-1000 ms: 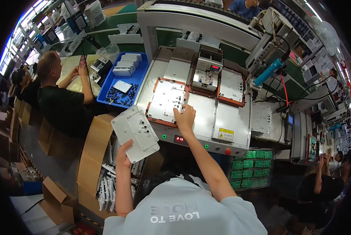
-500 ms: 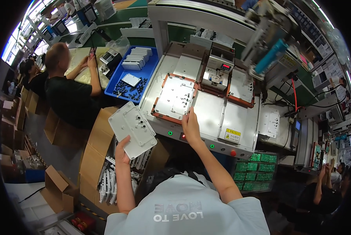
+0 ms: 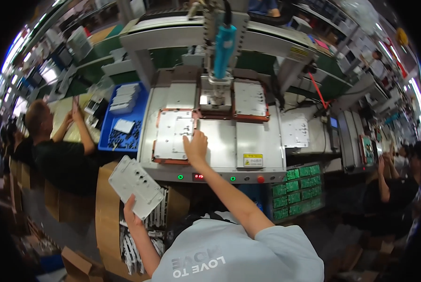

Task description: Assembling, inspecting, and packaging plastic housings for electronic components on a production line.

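My left hand [image 3: 132,212] grips a white plastic panel [image 3: 134,181] by its lower edge, tilted over an open carton. Several small dark round parts show on this panel's face. A second white panel [image 3: 169,136] lies flat in a reddish-brown fixture [image 3: 157,123] on the machine table. Closed at that panel's right edge, my right hand [image 3: 196,147] has its thumb side over the face; the fingertips are partly hidden. A blue-bodied tool head [image 3: 223,49] stands over a small metal unit [image 3: 214,105] behind my right hand.
Another white panel [image 3: 249,97] sits in the right fixture. Left of the machine, a blue bin [image 3: 105,117] holds white parts and small black pieces. The carton [image 3: 108,221] below contains white parts. Green circuit boards [image 3: 297,190] lie at right. A co-worker [image 3: 55,136] sits at left.
The tool head has moved left across the machine to the small metal unit. My right hand has shifted farther onto the fixtured panel's edge. My view has turned; the left hand still holds its panel.
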